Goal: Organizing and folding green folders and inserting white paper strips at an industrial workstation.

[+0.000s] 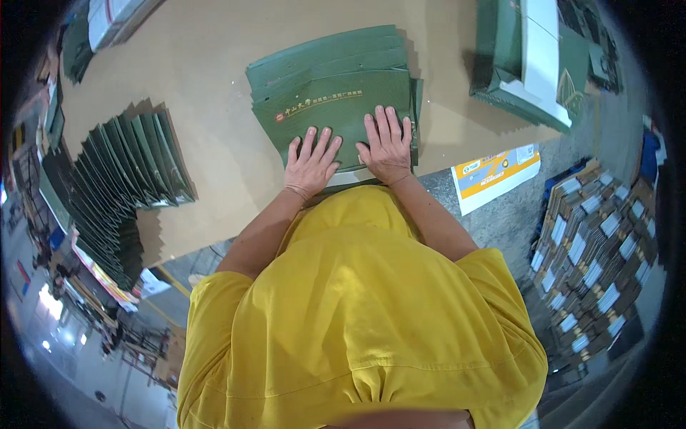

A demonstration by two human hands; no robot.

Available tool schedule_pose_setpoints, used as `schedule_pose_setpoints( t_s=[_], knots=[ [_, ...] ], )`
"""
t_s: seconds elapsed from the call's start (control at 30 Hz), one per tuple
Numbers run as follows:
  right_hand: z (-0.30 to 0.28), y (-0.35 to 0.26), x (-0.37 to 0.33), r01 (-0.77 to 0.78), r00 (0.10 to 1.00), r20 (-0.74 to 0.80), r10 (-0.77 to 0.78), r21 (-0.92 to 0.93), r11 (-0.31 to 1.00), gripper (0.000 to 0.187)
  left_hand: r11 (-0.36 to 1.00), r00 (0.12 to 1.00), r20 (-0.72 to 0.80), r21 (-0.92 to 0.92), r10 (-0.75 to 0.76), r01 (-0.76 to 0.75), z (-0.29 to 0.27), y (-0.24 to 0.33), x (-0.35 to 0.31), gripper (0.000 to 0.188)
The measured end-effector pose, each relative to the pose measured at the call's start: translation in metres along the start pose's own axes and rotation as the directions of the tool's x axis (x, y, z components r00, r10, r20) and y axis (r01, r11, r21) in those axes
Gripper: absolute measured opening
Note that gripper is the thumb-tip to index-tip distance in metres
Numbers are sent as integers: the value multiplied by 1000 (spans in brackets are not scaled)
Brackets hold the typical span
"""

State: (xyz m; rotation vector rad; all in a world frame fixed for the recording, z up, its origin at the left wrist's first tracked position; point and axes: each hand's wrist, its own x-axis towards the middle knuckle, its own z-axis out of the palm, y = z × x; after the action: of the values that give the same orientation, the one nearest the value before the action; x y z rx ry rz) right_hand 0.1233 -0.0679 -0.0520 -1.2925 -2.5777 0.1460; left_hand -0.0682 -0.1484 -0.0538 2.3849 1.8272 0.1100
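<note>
A stack of flat dark green paper bags [321,86] with gold print lies at the table's near edge, its upper sheets fanned away from me. My left hand [311,164] rests palm down on the stack's near left part, fingers stretched out and a little apart. Flat on the near right part lies my right hand [388,146], fingers also extended, thumb pointing inward. Both hands press on the top bag and hold nothing. A pale strip shows under the near edge of the stack, between my wrists.
A curved row of green folded bags [132,168] stands on the brown table [207,93] at left. Green bags with a white band [539,57] sit at the far right. An orange and white sheet [498,175] hangs by the edge. Bundled stacks [593,257] lie lower right.
</note>
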Motion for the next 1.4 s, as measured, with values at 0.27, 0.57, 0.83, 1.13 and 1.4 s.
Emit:
schedule_pose_setpoints(
  t_s=[0.27, 0.57, 0.83, 1.13, 1.4],
  knots=[
    [17, -76, 11, -15, 971, -211, 111, 409, 912, 60, 1000, 1000, 19, -16, -24, 24, 12, -4, 0, 51],
    [28, -40, 8, -2, 944, -321, 75, 222, 975, 61, 1000, 998, -67, -4, -1, 1, 6, -8, 3, 53],
    [-1, 4, -1, -31, 999, -22, 31, -2, 1000, 70, 1000, 1000, 21, -13, 14, -14, -2, -9, 1, 58],
    [4, -3, -5, -40, 997, -66, 39, -25, 999, 72, 1000, 1000, -22, -18, -5, 5, 3, -4, -11, 57],
    [-12, 5, 4, -127, 966, -189, 177, 246, 961, 65, 1000, 999, -46, 16, 11, -10, 5, -8, 4, 59]
  ],
)
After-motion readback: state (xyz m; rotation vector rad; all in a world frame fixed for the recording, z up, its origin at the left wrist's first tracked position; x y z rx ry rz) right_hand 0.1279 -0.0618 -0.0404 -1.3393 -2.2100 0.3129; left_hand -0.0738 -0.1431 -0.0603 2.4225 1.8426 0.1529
